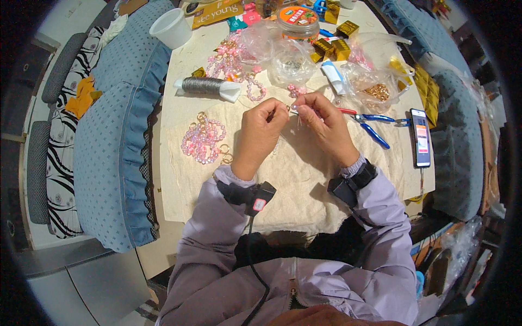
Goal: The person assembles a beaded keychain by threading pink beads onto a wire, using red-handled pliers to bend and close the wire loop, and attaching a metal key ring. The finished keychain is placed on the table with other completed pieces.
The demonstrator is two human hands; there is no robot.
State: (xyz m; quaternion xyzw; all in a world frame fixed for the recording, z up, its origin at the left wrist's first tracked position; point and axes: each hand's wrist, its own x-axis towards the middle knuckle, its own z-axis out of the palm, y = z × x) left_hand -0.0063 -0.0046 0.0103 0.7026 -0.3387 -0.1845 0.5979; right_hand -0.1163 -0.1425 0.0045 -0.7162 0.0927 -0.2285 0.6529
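Over the cloth-covered table my left hand point(259, 133) and my right hand point(327, 127) meet, thumbs and fingers pinched close together. A small gold-coloured ring point(289, 108) shows at the left fingertips. What the right fingertips pinch is too small to make out; fine pale strands hang below them. Just beyond my hands lie a pink bead cluster point(296, 91) and a looped pink bead strand point(255, 89). Left of my left hand rests a pile of pink bead strands point(203, 141), with gold-coloured rings point(225, 149) beside it.
A spool of grey thread point(202, 86) lies at left. Blue-handled pliers point(375, 137), red-handled pliers point(348, 111) and a phone point(421, 138) are at right. Farther back stand a bag of gold-coloured pieces point(376, 92), a clear bag point(292, 64), a round tub point(298, 23) and a white cup point(171, 29).
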